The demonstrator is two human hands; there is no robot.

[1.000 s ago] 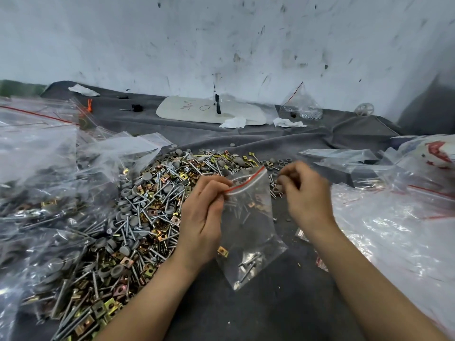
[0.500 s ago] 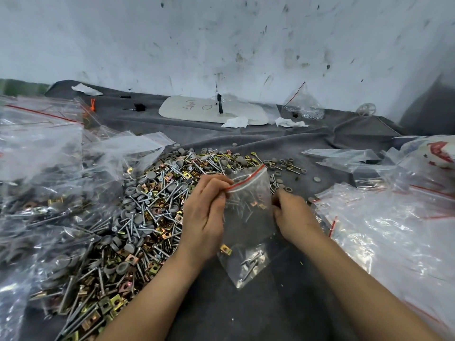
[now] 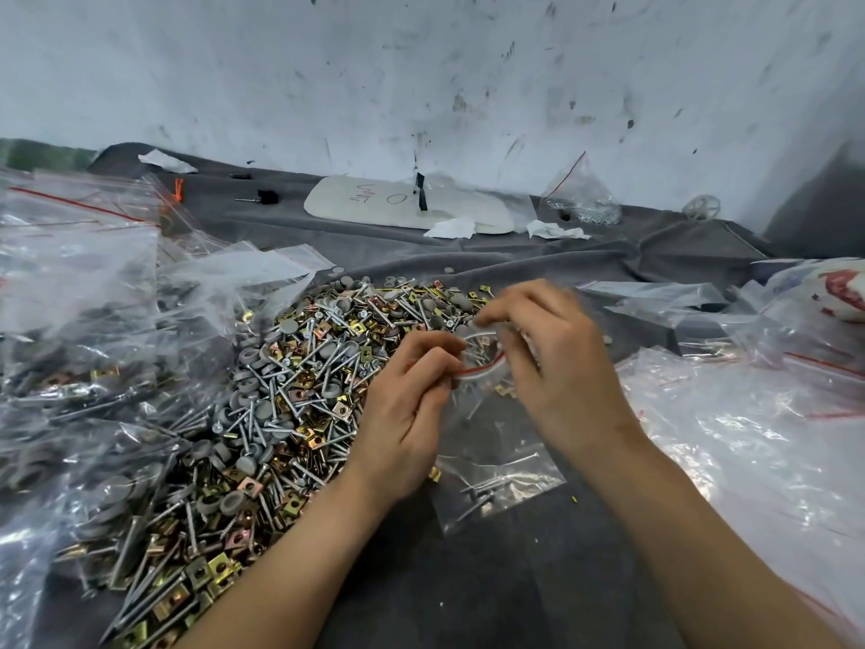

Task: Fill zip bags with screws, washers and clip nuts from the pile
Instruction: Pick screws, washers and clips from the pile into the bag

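A large pile of screws, grey washers and gold clip nuts lies on the dark cloth, left of centre. My left hand pinches the red-striped rim of a small clear zip bag, which hangs open. A few screws and a clip nut lie at the bag's bottom. Over the bag's mouth is my right hand, fingers bunched and blurred. Whatever those fingers hold is hidden.
Filled zip bags are heaped along the left. Clear bags spread over the right side. At the back, near the wall, lie a white board, tissue scraps and another bag. Grey cloth shows in front.
My right hand dropped to the cloth beside the bag, then rose again to the bag's mouth. The left hand kept its hold on the rim.
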